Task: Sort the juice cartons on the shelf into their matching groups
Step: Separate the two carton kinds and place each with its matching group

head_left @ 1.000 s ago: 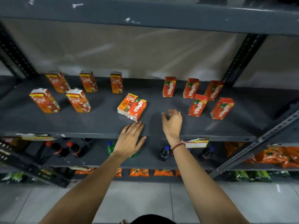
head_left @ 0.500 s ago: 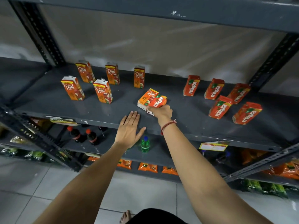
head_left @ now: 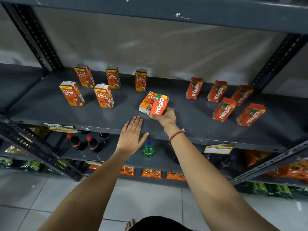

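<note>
The right hand (head_left: pixel 165 117) grips a Maaza carton (head_left: pixel 159 105) lying against a Real carton (head_left: pixel 147 102). The left hand (head_left: pixel 132 136) rests flat, fingers (head_left: pixel 136 121) spread and empty, on the shelf (head_left: pixel 50 105).

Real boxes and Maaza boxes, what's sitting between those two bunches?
In the head view, two lying cartons: a Real carton and a Maaza carton, gripped by the right hand.

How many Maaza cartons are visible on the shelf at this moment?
6. Three stand in a back row on the right, two in front of them, and one lies mid-shelf in the right hand's grip. None looks hidden.
</note>
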The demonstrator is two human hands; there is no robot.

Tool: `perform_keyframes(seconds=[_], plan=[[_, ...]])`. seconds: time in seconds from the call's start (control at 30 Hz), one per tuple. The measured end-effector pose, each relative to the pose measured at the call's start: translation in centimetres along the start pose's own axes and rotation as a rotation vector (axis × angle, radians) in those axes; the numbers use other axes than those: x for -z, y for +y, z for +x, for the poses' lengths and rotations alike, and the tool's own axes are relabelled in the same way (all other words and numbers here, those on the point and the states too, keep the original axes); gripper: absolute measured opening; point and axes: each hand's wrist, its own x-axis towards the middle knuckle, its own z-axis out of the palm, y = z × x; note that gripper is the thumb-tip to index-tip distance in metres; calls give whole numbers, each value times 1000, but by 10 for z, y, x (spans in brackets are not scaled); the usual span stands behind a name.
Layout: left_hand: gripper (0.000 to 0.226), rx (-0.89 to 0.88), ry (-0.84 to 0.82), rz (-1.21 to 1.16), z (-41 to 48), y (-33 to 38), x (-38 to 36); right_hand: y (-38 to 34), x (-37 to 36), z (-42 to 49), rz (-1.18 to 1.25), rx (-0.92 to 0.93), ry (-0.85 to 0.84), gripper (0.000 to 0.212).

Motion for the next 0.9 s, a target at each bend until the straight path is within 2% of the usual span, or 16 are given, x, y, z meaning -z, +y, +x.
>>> perform_keyframes(seconds=[0.17, 0.33, 0.6, 0.9], plan=[[73, -2, 6, -27, 1, 0, -2, 15, 3, -16, 60, 149, -41, 82], [72, 2, 3, -29, 1, 0, -3, 25, 0, -29, 30, 249, -83, 74], [75, 20, -16, -20, 1, 0, -3, 33, 4, -27, 45, 247, -39, 51], [85, 23, -32, -36, 2, 2, 0, 33, 74, 7, 27, 321, 108, 55]])
